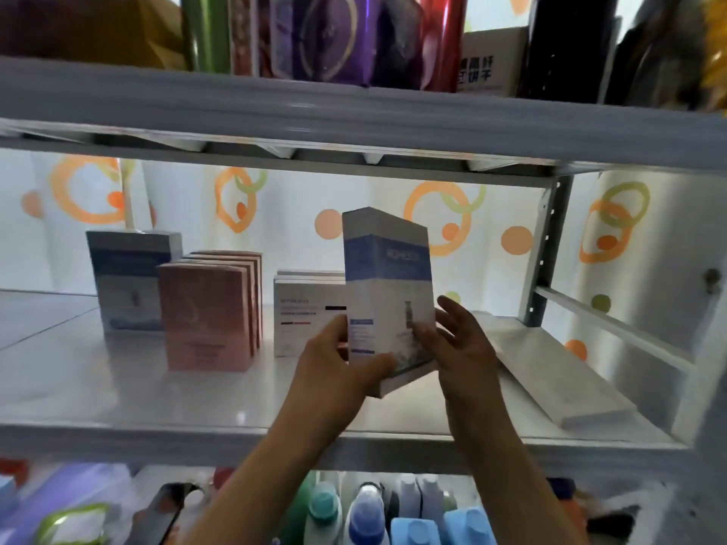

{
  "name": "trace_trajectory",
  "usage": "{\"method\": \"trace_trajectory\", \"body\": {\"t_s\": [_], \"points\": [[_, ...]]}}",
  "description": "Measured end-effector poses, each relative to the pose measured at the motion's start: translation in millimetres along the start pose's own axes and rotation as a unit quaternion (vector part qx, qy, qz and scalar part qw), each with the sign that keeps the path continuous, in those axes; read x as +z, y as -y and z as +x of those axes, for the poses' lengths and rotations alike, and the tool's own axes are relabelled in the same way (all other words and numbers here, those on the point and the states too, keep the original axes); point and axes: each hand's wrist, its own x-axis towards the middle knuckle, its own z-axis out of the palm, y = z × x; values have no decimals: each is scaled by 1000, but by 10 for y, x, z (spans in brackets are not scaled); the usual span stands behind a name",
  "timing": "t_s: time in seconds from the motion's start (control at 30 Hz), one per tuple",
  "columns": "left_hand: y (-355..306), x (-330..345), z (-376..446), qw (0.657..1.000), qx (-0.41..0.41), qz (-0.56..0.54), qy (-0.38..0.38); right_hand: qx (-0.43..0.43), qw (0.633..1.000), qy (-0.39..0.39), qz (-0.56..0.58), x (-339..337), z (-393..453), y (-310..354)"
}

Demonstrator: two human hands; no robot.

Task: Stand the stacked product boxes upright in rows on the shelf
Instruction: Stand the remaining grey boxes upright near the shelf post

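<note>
Both your hands clasp one blue box upright above the shelf: left hand, right hand

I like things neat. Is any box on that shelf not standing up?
Yes. One flat white box lies on its side at the shelf's right. The blue-and-white box in both hands leans, not set down.
</note>
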Motion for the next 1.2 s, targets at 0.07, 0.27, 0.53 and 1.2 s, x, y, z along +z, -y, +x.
{"method": "trace_trajectory", "body": {"t_s": [0.07, 0.27, 0.53, 1.2], "points": [[8, -194, -48, 1000, -8, -20, -20, -4, 1000, -5, -24, 106, -31, 4], [73, -831, -201, 990, -21, -101, -98, 10, 998, 53, -45, 659, -192, 29], [138, -1754, -386, 974, 63, 66, -208, -98, 987, 100, -84, 1677, -389, 111], [1376, -3564, 262, 855, -79, 358, -367, 31, 981, 128, -139, 3827, -309, -1196]]}}
